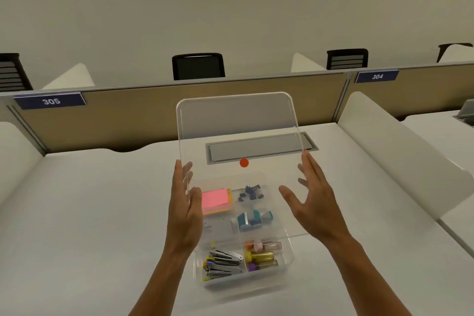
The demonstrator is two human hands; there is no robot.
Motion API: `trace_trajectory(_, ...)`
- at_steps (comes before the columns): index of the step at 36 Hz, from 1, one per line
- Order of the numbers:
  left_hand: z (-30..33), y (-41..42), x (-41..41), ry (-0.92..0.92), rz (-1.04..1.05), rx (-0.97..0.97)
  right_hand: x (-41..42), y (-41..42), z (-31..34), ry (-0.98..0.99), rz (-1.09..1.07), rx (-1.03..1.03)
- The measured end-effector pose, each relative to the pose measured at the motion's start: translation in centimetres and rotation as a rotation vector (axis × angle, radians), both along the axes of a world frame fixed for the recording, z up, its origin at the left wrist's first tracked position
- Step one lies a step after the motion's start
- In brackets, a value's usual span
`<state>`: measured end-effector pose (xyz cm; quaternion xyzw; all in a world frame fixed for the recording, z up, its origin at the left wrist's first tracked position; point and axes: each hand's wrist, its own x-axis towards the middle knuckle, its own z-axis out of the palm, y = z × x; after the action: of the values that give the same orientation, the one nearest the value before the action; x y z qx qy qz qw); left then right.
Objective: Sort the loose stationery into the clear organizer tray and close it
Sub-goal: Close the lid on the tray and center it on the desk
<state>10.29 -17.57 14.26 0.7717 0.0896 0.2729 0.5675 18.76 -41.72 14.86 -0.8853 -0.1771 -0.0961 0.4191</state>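
White desk surface (89, 213) carries the clear organizer tray (288, 261), its compartments holding pink sticky notes (215, 199), binder clips (250, 194) and staplers (223, 263). I hold the transparent lid (238, 136) above the tray between my left hand (186, 209) and right hand (314, 200), fingers straight, palms pressing its side edges. Beyond stands a tan partition (143, 113) labelled 305 and 304, with black chairs (198, 66) behind.

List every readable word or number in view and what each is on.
"305": blue plate on the left of the partition.
"304": blue plate on the right.
Small print on a white item in the tray: too blurred to read.
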Motion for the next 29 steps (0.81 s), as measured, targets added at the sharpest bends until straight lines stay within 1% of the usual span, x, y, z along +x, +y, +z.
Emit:
trace_trajectory(5, -3.7, 0.7, -0.5, 0.186, -0.070, 0.145, 0.4, 0.0, -3.5, 0.081, 0.024, -0.086)
trace_trajectory(7, -5.1, 1.0, -0.8, 0.254, -0.085, 0.176, 0.6, -0.1, -5.0, 0.127, 0.040, -0.120)
trace_trajectory(13, -8.7, 1.1, -1.1, 0.382, -0.075, 0.120, 0.4, 0.1, -9.0, 0.262, 0.077, -0.174)
trace_trajectory(17, -10.3, 0.8, -1.3, 0.410, -0.071, 0.064, 0.5, 0.4, -11.1, 0.304, 0.086, -0.238)
trace_trajectory(23, -11.9, 0.4, -1.3, 0.442, -0.058, -0.005, 0.7, -0.1, -13.4, 0.393, 0.095, -0.249)
trace_trajectory(29, -12.9, 0.3, -0.6, 0.437, -0.022, -0.057, 0.7, -0.3, -14.5, 0.445, 0.097, -0.178)
